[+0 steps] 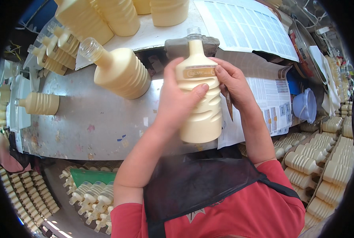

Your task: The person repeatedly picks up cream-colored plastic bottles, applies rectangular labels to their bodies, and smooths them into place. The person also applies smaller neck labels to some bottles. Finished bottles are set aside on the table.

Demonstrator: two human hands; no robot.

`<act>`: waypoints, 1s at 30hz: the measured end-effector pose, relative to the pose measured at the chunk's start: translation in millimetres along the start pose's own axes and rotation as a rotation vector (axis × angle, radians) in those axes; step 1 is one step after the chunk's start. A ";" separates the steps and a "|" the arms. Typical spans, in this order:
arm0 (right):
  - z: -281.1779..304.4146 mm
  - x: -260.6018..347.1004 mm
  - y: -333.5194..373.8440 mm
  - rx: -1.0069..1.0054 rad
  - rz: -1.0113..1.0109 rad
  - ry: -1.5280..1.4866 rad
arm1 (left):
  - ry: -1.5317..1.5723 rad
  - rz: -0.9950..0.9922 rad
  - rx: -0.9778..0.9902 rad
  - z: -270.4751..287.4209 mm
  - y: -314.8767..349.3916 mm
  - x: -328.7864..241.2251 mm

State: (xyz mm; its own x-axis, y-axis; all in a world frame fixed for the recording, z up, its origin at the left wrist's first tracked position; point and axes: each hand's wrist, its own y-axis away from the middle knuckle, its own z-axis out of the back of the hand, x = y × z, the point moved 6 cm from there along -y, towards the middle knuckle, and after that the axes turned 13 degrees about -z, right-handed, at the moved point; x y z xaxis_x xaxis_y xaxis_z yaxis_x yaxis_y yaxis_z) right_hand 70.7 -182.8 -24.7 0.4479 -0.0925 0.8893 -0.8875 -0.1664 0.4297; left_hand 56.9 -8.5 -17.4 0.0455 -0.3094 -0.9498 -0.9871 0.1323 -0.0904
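A large cream-coloured plastic bottle point(201, 123) with ridged sides and a clear threaded neck is between my hands, its neck over a dark grey pad point(210, 47). My left hand point(176, 97) grips its left side, thumb across the front. My right hand point(233, 81) wraps its upper right side, the thumb on the right end of a gold-brown label point(201, 72) across the bottle's shoulder. A thin, brown, pointed piece point(228, 104) hangs below the right fingers; I cannot make out what it is.
Another cream bottle point(123, 75) leans left of the pad, and a smaller one point(42, 104) lies at the table's left end. Large bottles point(169, 14) stand at the back. Label sheets point(244, 27) lie at right, near a lavender bucket point(304, 105). Stacked bottles point(304, 156) surround the table.
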 end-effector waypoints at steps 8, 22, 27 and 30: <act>-3.4 3.6 1.9 0.003 0.000 0.002 | 0.011 0.016 -0.005 -1.2 0.3 -0.8; -5.2 4.9 1.1 -0.017 0.034 0.035 | 0.020 0.005 0.001 2.1 0.0 5.4; -3.1 11.4 6.0 -0.011 0.036 0.069 | 0.071 0.018 0.008 2.8 -2.3 11.6; 3.8 13.2 7.0 0.038 0.010 0.046 | 0.111 0.006 0.003 2.1 -2.2 9.0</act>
State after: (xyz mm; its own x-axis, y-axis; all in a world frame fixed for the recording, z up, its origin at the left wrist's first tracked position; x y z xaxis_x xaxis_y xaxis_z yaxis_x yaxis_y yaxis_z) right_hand 70.8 -188.9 -10.6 0.4329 -0.0489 0.9001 -0.8867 -0.2028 0.4154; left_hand 59.9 -9.5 -26.4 0.0225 -0.4108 -0.9114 -0.9867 0.1375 -0.0864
